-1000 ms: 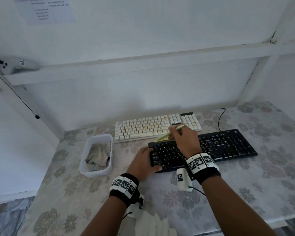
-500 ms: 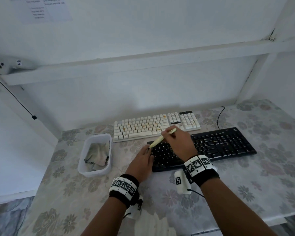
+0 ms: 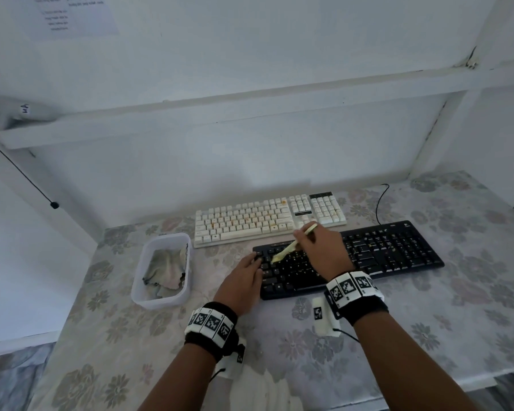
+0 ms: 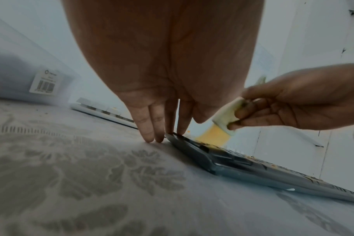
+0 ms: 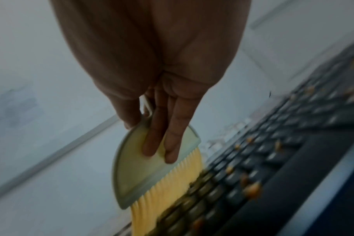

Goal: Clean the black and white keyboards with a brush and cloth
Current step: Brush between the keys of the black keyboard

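Note:
The black keyboard point(image 3: 377, 256) lies at the front of the table, with orange crumbs point(image 5: 253, 190) on its keys. Behind it lies the white keyboard point(image 3: 258, 219). My right hand point(image 3: 321, 250) holds a pale green brush point(image 3: 291, 247) with yellow bristles point(image 5: 172, 185) down on the black keyboard's left keys. The brush point(image 4: 226, 118) also shows in the left wrist view. My left hand point(image 3: 244, 280) lies flat with straight fingers point(image 4: 152, 126) at the black keyboard's left end point(image 4: 176, 137), some touching its edge, some on the table.
A clear plastic tub point(image 3: 149, 295) holding a crumpled cloth point(image 3: 163, 268) stands left of the keyboards. A black cable point(image 3: 379, 203) runs from the black keyboard to the back. The floral tablecloth point(image 3: 457, 307) covers the table. White wall beams rise behind.
My right hand has swept the brush leftward and forward along the black keyboard's left keys. My left hand has stayed at the keyboard's left end, sliding slightly onto its corner.

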